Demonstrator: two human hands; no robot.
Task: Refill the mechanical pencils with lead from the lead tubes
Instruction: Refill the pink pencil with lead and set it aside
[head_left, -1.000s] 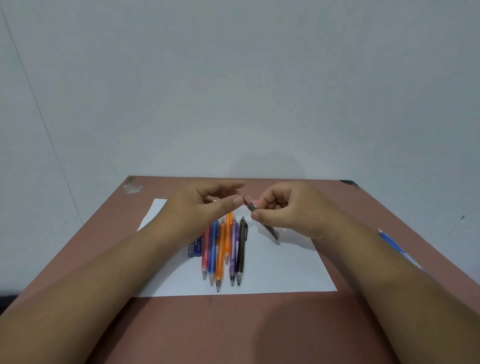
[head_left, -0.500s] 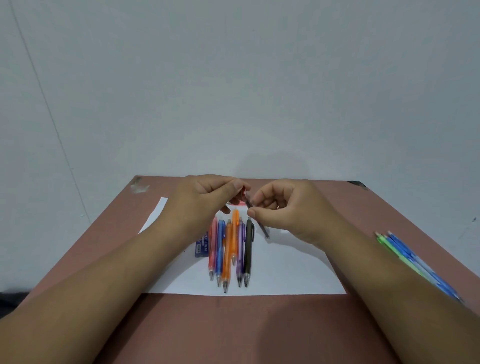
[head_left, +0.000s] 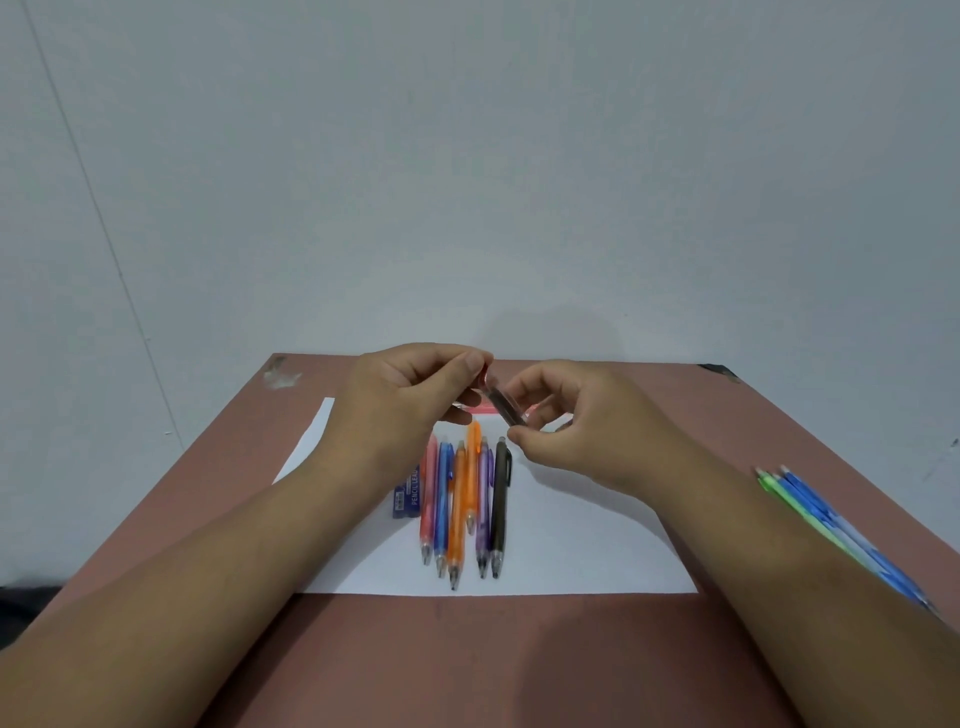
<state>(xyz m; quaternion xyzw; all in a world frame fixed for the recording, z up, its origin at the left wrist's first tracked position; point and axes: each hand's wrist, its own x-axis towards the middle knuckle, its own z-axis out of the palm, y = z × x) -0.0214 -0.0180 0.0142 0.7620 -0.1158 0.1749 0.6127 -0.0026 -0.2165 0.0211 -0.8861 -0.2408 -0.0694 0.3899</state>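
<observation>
My right hand (head_left: 576, 431) pinches the lower end of a small dark lead tube (head_left: 503, 404) held tilted above the paper. My left hand (head_left: 410, 400) pinches the tube's red cap (head_left: 484, 375) at its upper end. Below the hands, several mechanical pencils (head_left: 465, 499) lie side by side on a white sheet (head_left: 582, 545): pink, blue, two orange, purple and black, tips toward me. A blue lead box (head_left: 408, 493) lies left of the pink pencil, partly hidden by my left wrist.
The brown table (head_left: 467, 660) stands against a plain grey wall. More pencils, green and blue (head_left: 810, 509), lie near the table's right edge beside my right forearm. A pink strip (head_left: 480, 409) shows on the paper behind the hands.
Both hands stayed together on the lead tube; the tube has tilted more steeply, and my left fingers have closed on its red cap. The view shifted slightly, showing more pencils at right.
</observation>
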